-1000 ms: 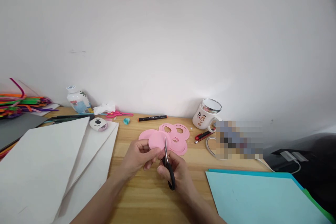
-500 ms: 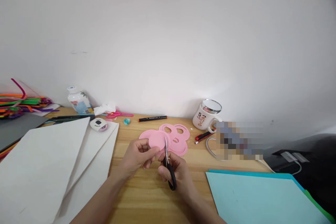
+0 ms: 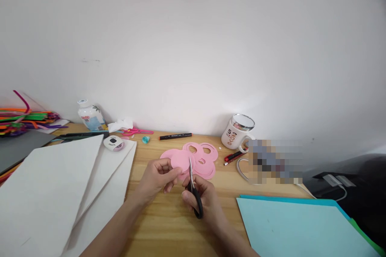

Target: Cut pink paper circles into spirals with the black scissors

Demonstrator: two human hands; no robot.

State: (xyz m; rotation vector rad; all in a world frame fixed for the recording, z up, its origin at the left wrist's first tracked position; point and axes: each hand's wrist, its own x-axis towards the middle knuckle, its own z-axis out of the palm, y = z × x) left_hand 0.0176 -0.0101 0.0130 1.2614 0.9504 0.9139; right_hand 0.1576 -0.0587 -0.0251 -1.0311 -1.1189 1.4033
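Observation:
Between the thumb and fingers of my left hand (image 3: 158, 178) is a round pink paper piece (image 3: 180, 161), held above the table. My right hand (image 3: 205, 196) grips black-handled scissors (image 3: 196, 198), whose blades point up and away from me at the right edge of the round piece. Whether the blades are apart is hard to tell. Behind and below lies a pink paper sheet (image 3: 210, 168) with rounded lobes and several cut holes, partly covered by the held piece and my hands.
White sheets (image 3: 45, 184) lie left, with a white tape dispenser (image 3: 113, 143) on them. Along the wall are a bottle (image 3: 90, 116), pink scissors (image 3: 137, 131), a teal cap (image 3: 145, 139), a black marker (image 3: 175, 136) and a mug (image 3: 237, 132). Blue sheets (image 3: 301, 225) lie right.
The round pink piece has turned or tilted slightly in my left hand. My right hand and the scissors stay almost in the same place.

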